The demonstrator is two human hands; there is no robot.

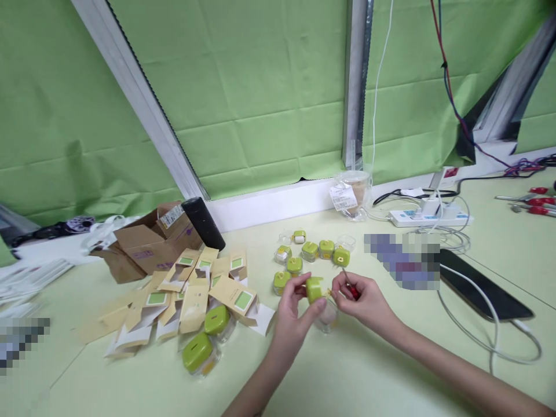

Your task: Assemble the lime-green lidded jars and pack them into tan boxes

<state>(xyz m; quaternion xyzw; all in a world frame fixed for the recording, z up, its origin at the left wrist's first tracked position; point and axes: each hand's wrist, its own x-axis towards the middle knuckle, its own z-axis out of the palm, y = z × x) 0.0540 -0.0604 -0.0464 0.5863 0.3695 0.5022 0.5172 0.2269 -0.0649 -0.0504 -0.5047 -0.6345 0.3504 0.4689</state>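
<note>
My left hand (289,315) grips a green plastic lid (313,288) between thumb and fingers, above the table. Close to its right side, my right hand (367,301) is closed around a thin metal tool with a red handle (355,292), whose exact kind I cannot make out. A small yellow piece (326,293) shows between the lid and my right fingertips. Below the lid stands a clear container (326,320), partly covered by my hands. Just behind are several small clear containers with green lids (310,251). Two larger-looking ones (200,353) stand left of my left hand.
Opened cream cardboard boxes (194,307) lie piled at left, before a brown carton (152,237) and a black cylinder (203,223). A wrapped cup (354,194) stands at the back. At right are a power strip (430,216), a phone (484,285) and loose cables.
</note>
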